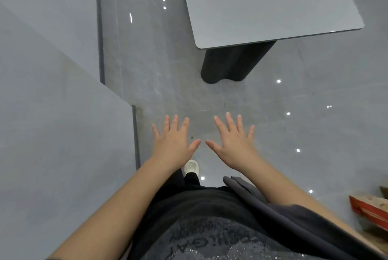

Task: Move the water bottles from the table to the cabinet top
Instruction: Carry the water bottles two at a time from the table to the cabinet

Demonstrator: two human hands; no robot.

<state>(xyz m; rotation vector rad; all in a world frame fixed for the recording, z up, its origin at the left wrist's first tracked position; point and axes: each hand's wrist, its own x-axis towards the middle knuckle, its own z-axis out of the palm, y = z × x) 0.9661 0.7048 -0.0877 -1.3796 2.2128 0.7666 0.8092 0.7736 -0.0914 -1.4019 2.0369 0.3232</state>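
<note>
Looking down, the person holds both hands flat and palm-down over the glossy grey floor point(163, 83). The left hand point(174, 140) and right hand point(233, 142) lie side by side, thumbs nearly meeting, fingers spread wide and grasping nothing. The table point(270, 3) stands well beyond the hands, its grey top on a dark ribbed pedestal point(235, 62). Left of the table, across a strip of floor, runs the grey cabinet point(52, 102). No water bottles can be seen on either.
</note>
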